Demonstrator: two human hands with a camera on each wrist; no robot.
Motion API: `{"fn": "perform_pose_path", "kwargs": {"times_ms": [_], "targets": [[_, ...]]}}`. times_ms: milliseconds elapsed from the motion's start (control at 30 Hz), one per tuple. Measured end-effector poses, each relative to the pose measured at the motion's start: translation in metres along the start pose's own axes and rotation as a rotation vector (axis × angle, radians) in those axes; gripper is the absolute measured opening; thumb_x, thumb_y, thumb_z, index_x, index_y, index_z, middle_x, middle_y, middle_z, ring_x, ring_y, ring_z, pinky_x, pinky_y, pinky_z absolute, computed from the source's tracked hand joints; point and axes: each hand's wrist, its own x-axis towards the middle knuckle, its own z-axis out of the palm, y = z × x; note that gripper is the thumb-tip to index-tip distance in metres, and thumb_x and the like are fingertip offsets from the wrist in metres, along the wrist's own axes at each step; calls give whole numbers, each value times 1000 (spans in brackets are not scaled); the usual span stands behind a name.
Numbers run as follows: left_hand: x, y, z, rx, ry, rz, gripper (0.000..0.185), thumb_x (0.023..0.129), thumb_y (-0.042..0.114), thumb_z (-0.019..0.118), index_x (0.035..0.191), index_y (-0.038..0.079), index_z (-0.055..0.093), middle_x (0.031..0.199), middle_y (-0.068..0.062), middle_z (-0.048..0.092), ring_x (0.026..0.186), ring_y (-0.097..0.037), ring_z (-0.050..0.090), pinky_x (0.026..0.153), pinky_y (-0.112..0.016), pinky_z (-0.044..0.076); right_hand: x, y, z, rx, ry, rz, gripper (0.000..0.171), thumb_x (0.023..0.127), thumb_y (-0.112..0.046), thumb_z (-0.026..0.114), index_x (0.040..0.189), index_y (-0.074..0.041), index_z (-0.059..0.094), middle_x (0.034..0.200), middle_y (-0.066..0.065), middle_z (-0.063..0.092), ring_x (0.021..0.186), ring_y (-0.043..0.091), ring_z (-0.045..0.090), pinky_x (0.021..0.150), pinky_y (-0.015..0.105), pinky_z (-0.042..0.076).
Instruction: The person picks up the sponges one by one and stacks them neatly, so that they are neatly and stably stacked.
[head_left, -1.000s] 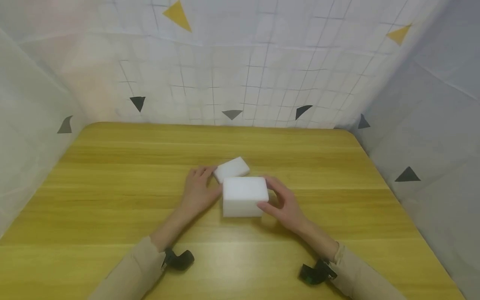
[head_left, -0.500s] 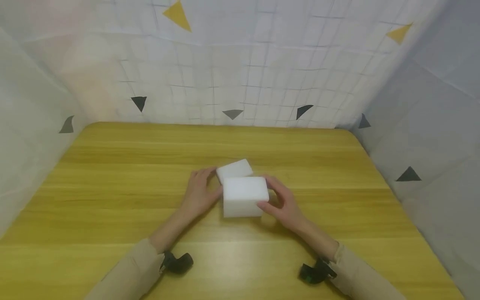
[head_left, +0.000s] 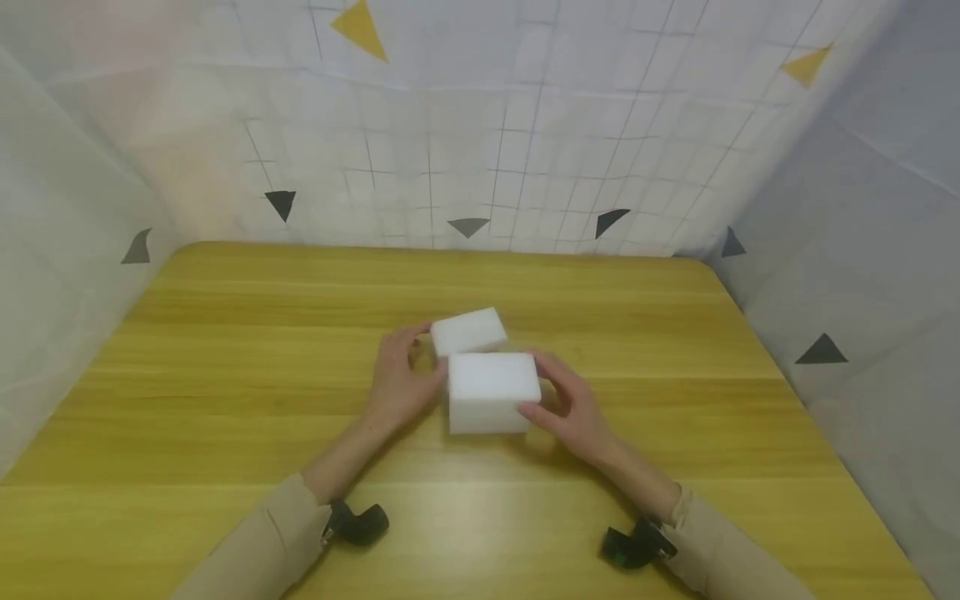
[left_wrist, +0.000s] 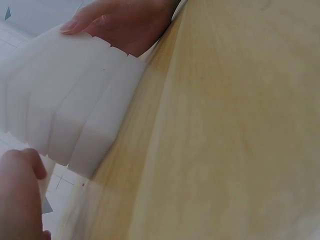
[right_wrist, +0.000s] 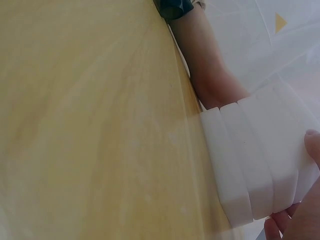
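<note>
White sponges lie flat on one another in a neat stack (head_left: 491, 379) at the middle of the table; the left wrist view shows several layers in this stack (left_wrist: 82, 100). My right hand (head_left: 573, 417) holds the stack's right end, thumb on the near face and fingers round the far side. Just behind the stack, a single white sponge (head_left: 468, 331) is angled slightly. My left hand (head_left: 401, 379) grips its left end between thumb and fingers. The stack partly hides this sponge's near edge in the head view.
The wood-grain table (head_left: 225, 350) extends to all sides. White patterned cloth (head_left: 465, 150) hangs behind it and along both sides. A black wrist camera (head_left: 360, 523) sits at the left cuff, and another black camera (head_left: 630, 546) at the right cuff.
The single sponge has shifted slightly right, then up off the table, with my left fingers closing round its end. The right hand and the stack have stayed in place.
</note>
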Motion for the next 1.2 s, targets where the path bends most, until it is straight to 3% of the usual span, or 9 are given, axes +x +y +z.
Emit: {"fn": "perform_pose_path", "kwargs": {"times_ms": [133,533,833,1200], "targets": [[0,1,1,-73,45,38,48,83,17,71,130,15,62,118,-3,60,103,-23,49,82,-36,44,1,-1,0,1,1,9,64,85,4,73,144,-8,51,141,9,56,129,18,51,111,29,41],[-1,1,1,-210,141,264,53,80,11,69,132,13,61,122,-6,61,101,-29,51,81,-37,42,1,-2,0,11,3,-9,64,83,7,72,143,-6,52,140,11,56,127,19,52,110,30,42],[1,2,4,-291,236,420,50,79,6,68,127,-7,59,116,-26,60,98,-45,49,77,-40,41,2,-3,1,24,8,-14,65,82,9,72,143,-4,51,140,13,56,126,18,52,109,29,42],[2,3,4,-308,275,554,51,79,18,65,126,0,62,116,-17,64,93,-43,49,75,-32,42,1,-2,0,-3,-1,4,63,84,6,72,143,-8,52,141,9,56,126,18,53,109,29,43]]}}
